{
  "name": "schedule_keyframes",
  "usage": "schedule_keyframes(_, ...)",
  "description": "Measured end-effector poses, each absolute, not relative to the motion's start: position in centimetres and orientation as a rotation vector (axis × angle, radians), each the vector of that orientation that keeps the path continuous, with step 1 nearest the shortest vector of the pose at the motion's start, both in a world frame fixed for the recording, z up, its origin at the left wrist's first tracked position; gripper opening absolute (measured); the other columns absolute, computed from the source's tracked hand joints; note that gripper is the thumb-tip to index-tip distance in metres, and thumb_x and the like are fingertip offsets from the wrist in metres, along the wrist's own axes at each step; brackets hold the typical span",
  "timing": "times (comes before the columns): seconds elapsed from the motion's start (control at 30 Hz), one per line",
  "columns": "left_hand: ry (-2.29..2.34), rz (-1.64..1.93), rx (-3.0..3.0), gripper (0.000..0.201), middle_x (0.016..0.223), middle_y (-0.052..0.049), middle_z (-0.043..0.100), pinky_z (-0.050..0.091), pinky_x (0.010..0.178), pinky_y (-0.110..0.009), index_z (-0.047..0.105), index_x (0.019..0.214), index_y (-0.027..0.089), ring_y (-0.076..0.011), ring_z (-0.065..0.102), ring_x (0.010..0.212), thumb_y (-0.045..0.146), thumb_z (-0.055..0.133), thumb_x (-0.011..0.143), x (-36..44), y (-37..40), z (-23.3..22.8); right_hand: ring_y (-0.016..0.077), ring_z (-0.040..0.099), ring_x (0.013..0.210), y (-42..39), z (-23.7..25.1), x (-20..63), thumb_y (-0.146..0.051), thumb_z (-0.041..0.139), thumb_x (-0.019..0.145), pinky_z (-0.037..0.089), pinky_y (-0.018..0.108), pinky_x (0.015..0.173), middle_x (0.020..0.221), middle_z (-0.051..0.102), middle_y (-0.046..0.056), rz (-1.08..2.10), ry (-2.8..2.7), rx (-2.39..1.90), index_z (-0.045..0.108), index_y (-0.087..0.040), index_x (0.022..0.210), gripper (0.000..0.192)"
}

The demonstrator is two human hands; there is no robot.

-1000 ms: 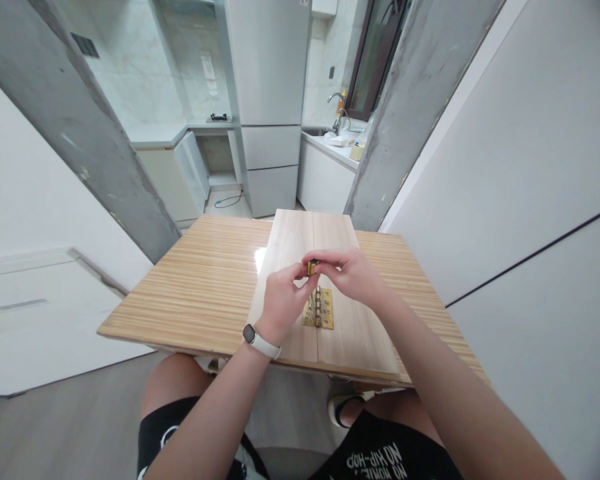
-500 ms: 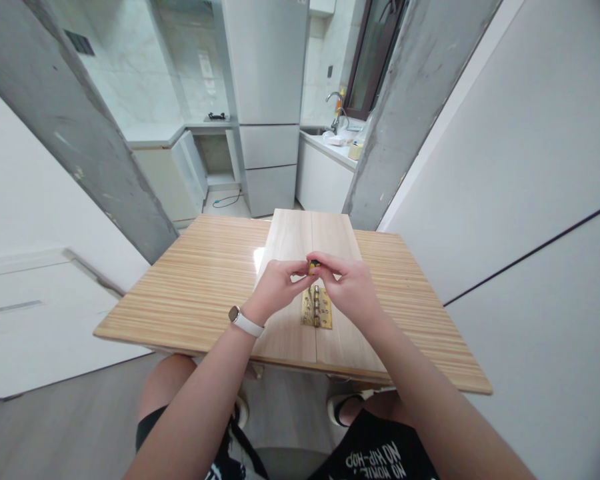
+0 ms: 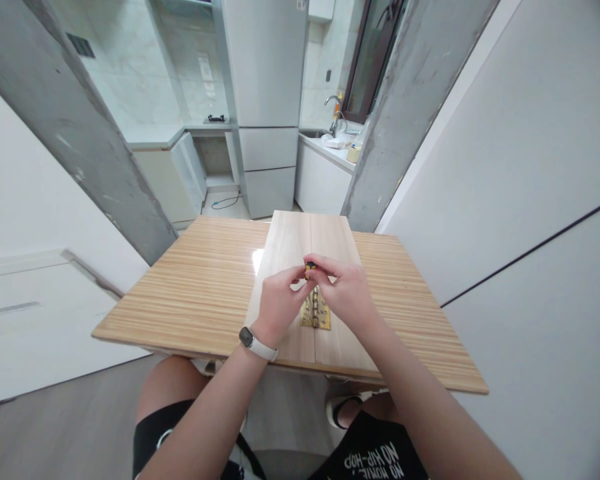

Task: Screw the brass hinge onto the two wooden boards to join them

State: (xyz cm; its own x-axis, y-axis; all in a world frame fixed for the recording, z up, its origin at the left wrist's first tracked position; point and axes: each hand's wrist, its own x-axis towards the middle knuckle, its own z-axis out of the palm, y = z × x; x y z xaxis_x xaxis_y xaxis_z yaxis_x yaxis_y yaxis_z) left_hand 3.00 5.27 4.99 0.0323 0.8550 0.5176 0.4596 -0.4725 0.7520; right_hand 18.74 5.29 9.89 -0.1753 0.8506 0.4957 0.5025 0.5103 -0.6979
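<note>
Fingers of left hand (image 3: 279, 303) and right hand (image 3: 347, 293) pinch a small yellow piece (image 3: 310, 269), perhaps a tool, above the brass hinge (image 3: 316, 313).

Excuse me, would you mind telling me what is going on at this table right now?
A seated person holds a small yellow and black object between the fingertips of the left hand and the right hand, just above a brass hinge. The hinge lies flat across the seam of two pale wooden boards, which rest side by side on a striped wooden table. What the small object is cannot be told at this size. A white watch sits on the left wrist.
</note>
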Motion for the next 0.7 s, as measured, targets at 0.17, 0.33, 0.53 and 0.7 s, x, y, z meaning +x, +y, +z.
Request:
schedule_keyframes(0.17,1.376,1.405,2.0,0.024,0.098,-0.007,0.082,0.056,0.078,-0.032,0.078,0.107,0.023,-0.0212,0.076,0.087,0.04,0.062,0.104,3.7,4.7,4.9,0.0247,0.079,0.103,7.1,11.2,20.3,-0.02,0.068,0.091,0.064,0.041,0.096,0.116,0.082,0.006,0.699,-1.969,-0.998,0.081,-0.025,0.118,0.031)
schedule_keyframes(0.33,1.362,1.425,1.959,0.024,0.094,-0.007,0.08,0.054,0.074,-0.03,0.08,0.1,0.022,-0.0197,0.072,0.082,0.042,0.067,0.101,3.5,5.2,5.0,0.0228,0.078,0.109,8.6,13.0,21.1,-0.019,0.067,0.091,0.062,0.04,0.1,0.119,0.082,0.006,0.849,-2.109,-0.848,0.08,-0.025,0.121,0.033)
schedule_keyframes(0.53,1.358,1.442,2.01,0.02,0.083,-0.004,0.073,0.052,0.074,-0.032,0.08,0.093,0.023,-0.0208,0.065,0.085,0.041,0.073,0.096,3.0,5.7,5.2,0.0223,0.079,0.098,8.2,13.0,20.9,-0.019,0.067,0.092,0.062,0.036,0.092,0.106,0.084,0.004,0.692,-2.15,-0.892,0.083,-0.025,0.111,0.025)
schedule_keyframes(0.7,1.295,1.435,2.035,0.013,0.084,-0.004,0.072,0.053,0.081,-0.035,0.08,0.089,0.024,-0.0216,0.064,0.089,0.036,0.076,0.094,2.4,6.1,5.4,0.0232,0.08,0.101,7.7,12.0,20.8,-0.022,0.066,0.094,0.062,0.037,0.093,0.112,0.083,0.003,0.605,-2.114,-0.908,0.082,-0.027,0.114,0.026)
